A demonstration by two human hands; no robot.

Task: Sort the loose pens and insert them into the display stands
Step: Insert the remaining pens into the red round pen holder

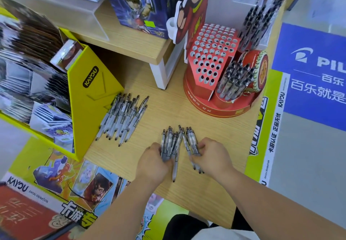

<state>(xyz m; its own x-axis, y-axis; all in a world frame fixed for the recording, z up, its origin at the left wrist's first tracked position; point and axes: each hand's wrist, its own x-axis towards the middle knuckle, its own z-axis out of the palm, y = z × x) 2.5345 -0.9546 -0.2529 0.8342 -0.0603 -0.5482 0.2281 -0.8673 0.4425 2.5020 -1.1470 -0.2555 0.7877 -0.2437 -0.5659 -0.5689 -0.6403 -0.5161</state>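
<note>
Grips a fan of loose pens (175,141) low on the wooden table (168,108), near its front edge. Curls the left hand (152,158) round the larger share, barrels bunched, clicker ends pointing away. Pinches the smaller share in the right hand (212,155), fingers bent round a few barrels, tips poking out below the palm. Holds the two hands near each other, not touching.

Leaves a second pile of pens (122,117) further left on the table, just beside the yellow card box (89,93), tips roughly in line (looks squared up; sorted by what, cannot tell).

Shows the red display stand (211,56) at the back right, well apart from both piles, with most round holes on its stepped face vacant. Shows one cluster of seated pens (236,79) in its lower front section, and dark pens in a taller rack (256,20) behind.

Judged early to middle: grouping under way, insertion hardly begun for these two piles. Left to do: even up the bunch in hand, carry both piles across, feed pens in hole by hole.
</note>
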